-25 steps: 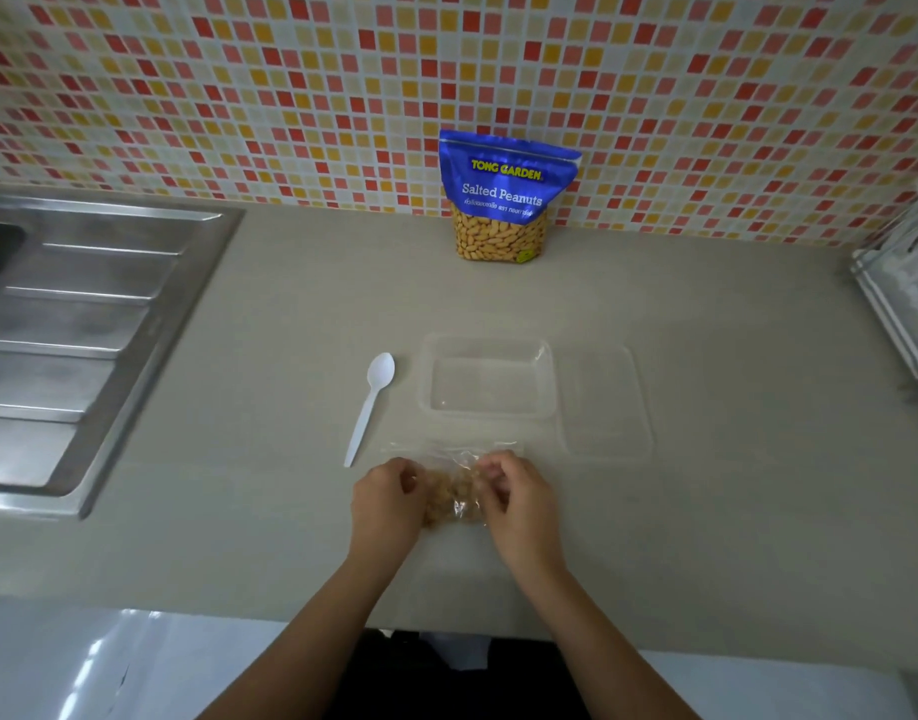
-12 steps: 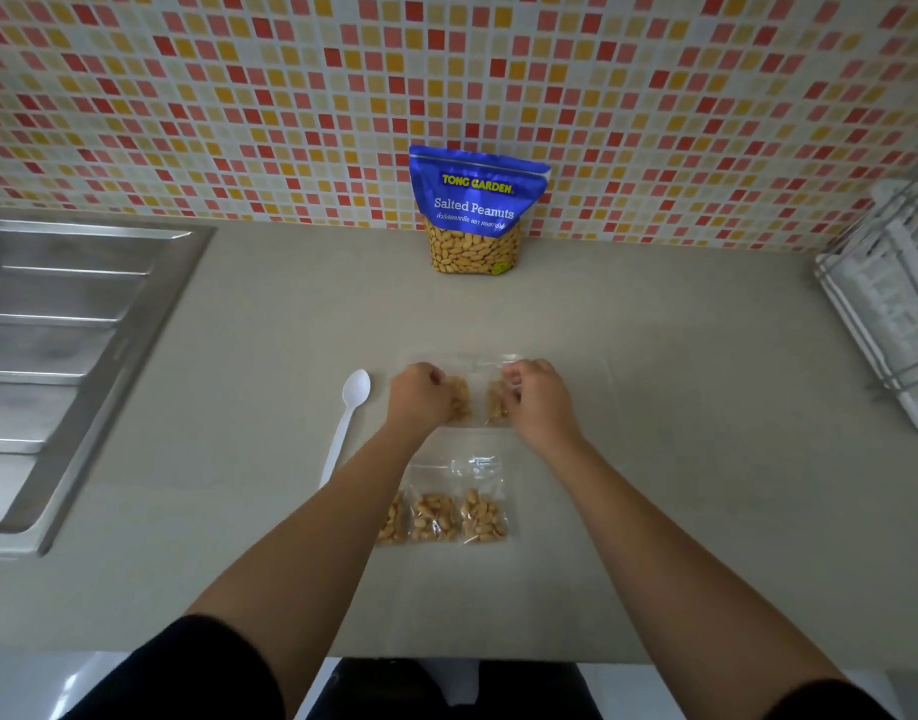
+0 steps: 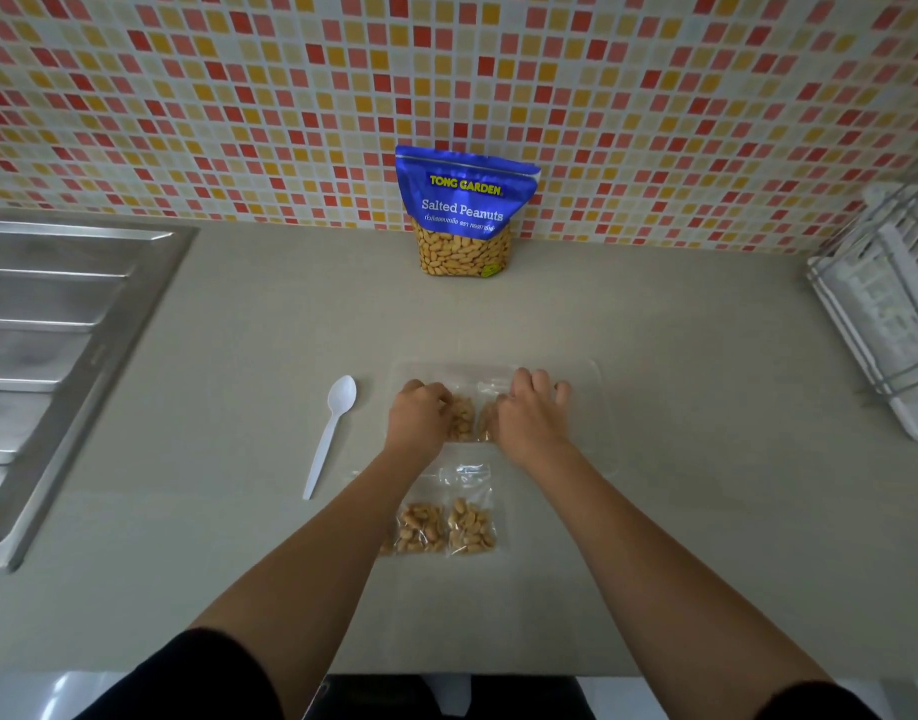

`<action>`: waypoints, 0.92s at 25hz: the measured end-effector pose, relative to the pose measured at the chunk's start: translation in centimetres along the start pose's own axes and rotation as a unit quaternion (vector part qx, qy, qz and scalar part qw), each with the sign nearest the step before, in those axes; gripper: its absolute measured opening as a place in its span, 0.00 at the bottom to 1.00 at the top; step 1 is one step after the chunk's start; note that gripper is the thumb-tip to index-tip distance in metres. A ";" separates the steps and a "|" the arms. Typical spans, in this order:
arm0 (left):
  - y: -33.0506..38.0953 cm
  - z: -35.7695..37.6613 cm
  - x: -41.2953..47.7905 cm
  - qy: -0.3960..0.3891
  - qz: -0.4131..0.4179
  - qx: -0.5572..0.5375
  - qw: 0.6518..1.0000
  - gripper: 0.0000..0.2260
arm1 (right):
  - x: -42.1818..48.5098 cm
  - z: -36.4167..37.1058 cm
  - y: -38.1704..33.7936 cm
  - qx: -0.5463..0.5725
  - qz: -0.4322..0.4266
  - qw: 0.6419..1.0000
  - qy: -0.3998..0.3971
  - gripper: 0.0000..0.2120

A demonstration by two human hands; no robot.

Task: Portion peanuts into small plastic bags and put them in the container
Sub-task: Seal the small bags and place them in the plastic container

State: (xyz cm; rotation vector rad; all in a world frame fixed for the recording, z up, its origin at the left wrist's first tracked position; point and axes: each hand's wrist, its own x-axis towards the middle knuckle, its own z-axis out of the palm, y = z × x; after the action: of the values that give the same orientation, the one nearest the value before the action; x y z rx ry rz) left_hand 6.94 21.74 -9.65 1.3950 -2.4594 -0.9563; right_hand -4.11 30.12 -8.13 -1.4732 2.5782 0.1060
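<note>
A clear plastic container lies mid-counter, and both hands are inside it. My left hand curls around one small peanut bag. My right hand grips another small peanut bag right beside it. The two bags touch each other and rest low in the container. Nearer to me, two filled small bags lie flat on the counter, and a third is mostly hidden under my left forearm. The blue Salted Peanuts pouch stands against the tiled wall.
A white plastic spoon lies left of the container. The clear lid sits on its right side. A steel sink drainboard fills the left, and a white dish rack stands at the right edge.
Both hands carried small peanut bags from the near counter forward into the container. The other filled bags stayed on the counter and came into view.
</note>
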 end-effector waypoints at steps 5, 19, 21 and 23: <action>-0.2 0.4 0.4 -0.014 0.026 0.099 0.995 0.11 | 0.4 -0.2 0.8 -0.019 -0.030 0.998 -0.041 0.09; -2.0 -2.7 -10.2 -0.111 -0.093 0.131 0.981 0.14 | -10.1 3.0 -1.9 0.257 0.090 0.960 -0.064 0.20; -1.8 -1.3 -10.4 -0.097 -0.098 0.137 0.981 0.12 | -10.0 4.0 -2.4 0.281 0.120 0.949 -0.074 0.20; -1.2 -0.4 -10.3 -0.061 -0.107 0.135 0.983 0.11 | -9.6 4.6 -2.3 0.320 0.136 0.935 -0.070 0.16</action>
State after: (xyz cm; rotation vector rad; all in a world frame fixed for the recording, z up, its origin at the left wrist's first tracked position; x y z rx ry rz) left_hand 13.70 29.52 -8.35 1.7661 -2.6510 -0.7908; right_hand 3.18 37.76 -10.84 -0.8380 2.3457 -0.5264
